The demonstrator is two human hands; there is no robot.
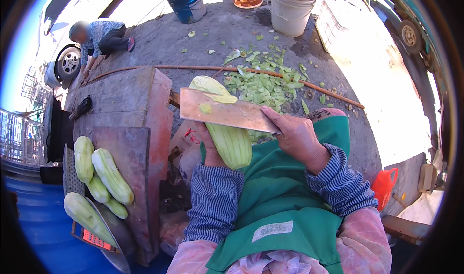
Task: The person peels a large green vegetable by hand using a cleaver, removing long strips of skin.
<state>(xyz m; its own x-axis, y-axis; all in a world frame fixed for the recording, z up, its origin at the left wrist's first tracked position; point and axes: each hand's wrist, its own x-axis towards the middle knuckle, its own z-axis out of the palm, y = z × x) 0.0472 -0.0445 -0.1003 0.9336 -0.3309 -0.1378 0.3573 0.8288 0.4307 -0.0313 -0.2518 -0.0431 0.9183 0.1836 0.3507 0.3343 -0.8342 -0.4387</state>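
My right hand (297, 134) grips the near end of a wide cleaver (237, 116), whose handle is hidden in the fist. The blade lies across a long peeled gourd (228, 146), pale green with lengthwise ridges. A lighter cut face shows beyond the blade, and a small green scrap sticks to the metal. Partly hidden under blade and gourd, my left hand (209, 146) is wrapped round the gourd's left side, above my green apron (275, 182). Several more peeled gourds (112, 176) lie on the left, beside and on a metal tray.
A low wooden table (116, 95) stands at the left. Green peelings (266, 83) cover the ground ahead, with a long thin pole (328, 91) across them. Buckets (291, 13) stand farther off. Another person (104, 37) crouches at the far left. A red bag (385, 187) lies right.
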